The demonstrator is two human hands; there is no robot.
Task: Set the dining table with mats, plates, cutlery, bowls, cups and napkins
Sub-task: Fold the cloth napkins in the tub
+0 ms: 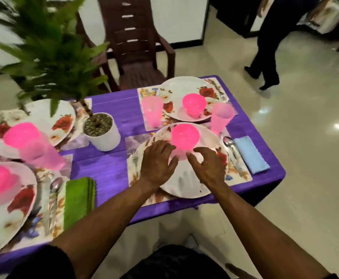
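The pink bowl (pixel 185 137) sits on the white plate (pixel 184 178) at the near right place on the bench (pixel 108 168). Both hands hang over the plate, just on the near side of the bowl. The left hand (pixel 157 162) is a little to the bowl's left, the right hand (pixel 206 166) a little to its right, so the bowl lies straight ahead, between the two. Each grip is spread, with loose, slightly bent fingers, and holds nothing. The fingertips are near the bowl's foot, but I cannot tell if they touch it. Both hands look about as close.

The bowl is round, so it has no long side. The hands hide part of the plate and the mat (pixel 243 174) under it. The spoon (pixel 230 146) lies just right of the plate, by the blue napkin (pixel 249 154). The left part of the bench is blurry.
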